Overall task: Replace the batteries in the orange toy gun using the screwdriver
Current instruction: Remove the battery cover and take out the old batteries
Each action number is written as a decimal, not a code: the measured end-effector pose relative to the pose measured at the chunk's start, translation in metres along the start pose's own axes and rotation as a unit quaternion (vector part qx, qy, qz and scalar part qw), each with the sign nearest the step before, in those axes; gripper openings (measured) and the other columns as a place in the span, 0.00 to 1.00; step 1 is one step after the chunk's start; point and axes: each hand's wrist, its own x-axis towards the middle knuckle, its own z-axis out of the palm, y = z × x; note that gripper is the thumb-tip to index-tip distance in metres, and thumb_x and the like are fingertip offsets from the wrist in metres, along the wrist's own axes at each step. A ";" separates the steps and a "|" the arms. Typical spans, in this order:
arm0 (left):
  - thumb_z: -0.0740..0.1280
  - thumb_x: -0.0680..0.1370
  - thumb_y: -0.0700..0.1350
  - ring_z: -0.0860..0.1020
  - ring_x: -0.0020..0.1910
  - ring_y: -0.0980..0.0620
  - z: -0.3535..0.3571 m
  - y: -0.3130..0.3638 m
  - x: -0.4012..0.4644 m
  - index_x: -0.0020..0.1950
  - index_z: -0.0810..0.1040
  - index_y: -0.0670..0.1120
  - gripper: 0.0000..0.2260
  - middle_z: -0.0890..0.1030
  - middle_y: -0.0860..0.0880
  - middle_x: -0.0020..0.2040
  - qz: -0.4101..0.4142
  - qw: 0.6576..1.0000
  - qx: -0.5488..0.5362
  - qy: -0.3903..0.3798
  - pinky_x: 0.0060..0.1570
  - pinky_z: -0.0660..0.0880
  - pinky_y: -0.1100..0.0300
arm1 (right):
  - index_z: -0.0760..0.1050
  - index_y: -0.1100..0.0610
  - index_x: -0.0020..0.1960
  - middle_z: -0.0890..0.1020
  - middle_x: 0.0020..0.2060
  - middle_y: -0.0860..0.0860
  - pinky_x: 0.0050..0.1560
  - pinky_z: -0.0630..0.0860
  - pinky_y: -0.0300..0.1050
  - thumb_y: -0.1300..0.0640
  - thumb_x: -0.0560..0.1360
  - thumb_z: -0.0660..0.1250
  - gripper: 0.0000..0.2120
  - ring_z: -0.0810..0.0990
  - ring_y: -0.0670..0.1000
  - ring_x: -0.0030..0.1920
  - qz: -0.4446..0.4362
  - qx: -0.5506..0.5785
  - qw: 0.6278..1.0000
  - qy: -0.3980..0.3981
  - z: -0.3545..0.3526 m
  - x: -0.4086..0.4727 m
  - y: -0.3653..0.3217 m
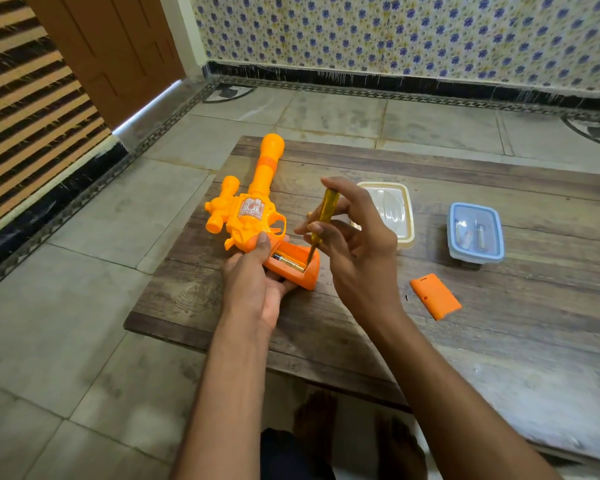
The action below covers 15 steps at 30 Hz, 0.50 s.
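The orange toy gun (248, 216) lies on the low wooden table (465, 327), barrel pointing away. My left hand (253, 275) grips its handle from below, thumb on top. The battery compartment in the handle is uncovered, and a battery (289, 264) lies inside. My right hand (354, 233) holds a yellow-handled screwdriver (321, 216) upright, its tip down in the compartment at the battery's right end. The orange compartment cover (435, 296) lies on the table to the right, a tiny dark screw (407, 298) beside it.
A cream lidded box (407, 233) stands behind my right hand. A blue-rimmed clear box (475, 232) holding batteries sits farther right. The table stands on a tiled floor; a door and a patterned wall lie beyond. My feet show under the near table edge.
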 end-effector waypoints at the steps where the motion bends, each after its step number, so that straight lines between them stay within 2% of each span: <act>1: 0.66 0.83 0.43 0.80 0.64 0.36 0.000 0.000 0.000 0.72 0.73 0.44 0.17 0.82 0.38 0.64 0.001 1.000 0.001 0.000 0.54 0.78 0.30 | 0.69 0.50 0.71 0.78 0.52 0.57 0.50 0.85 0.57 0.67 0.82 0.64 0.22 0.88 0.52 0.49 0.003 -0.005 1.000 -0.006 0.000 0.000 0.001; 5: 0.66 0.83 0.42 0.79 0.65 0.34 0.000 -0.001 0.001 0.71 0.73 0.44 0.16 0.80 0.37 0.66 0.001 1.000 -0.007 0.003 0.59 0.73 0.24 | 0.70 0.50 0.69 0.79 0.50 0.58 0.51 0.85 0.58 0.68 0.81 0.64 0.21 0.88 0.53 0.49 0.017 -0.001 1.000 -0.009 -0.004 0.001 0.002; 15: 0.66 0.83 0.41 0.80 0.63 0.35 -0.001 -0.003 0.006 0.72 0.73 0.43 0.17 0.81 0.37 0.65 -0.006 1.000 -0.005 0.010 0.60 0.72 0.24 | 0.70 0.47 0.68 0.78 0.52 0.62 0.51 0.85 0.59 0.67 0.81 0.65 0.21 0.87 0.52 0.51 0.021 0.001 1.000 0.005 -0.005 -0.003 0.003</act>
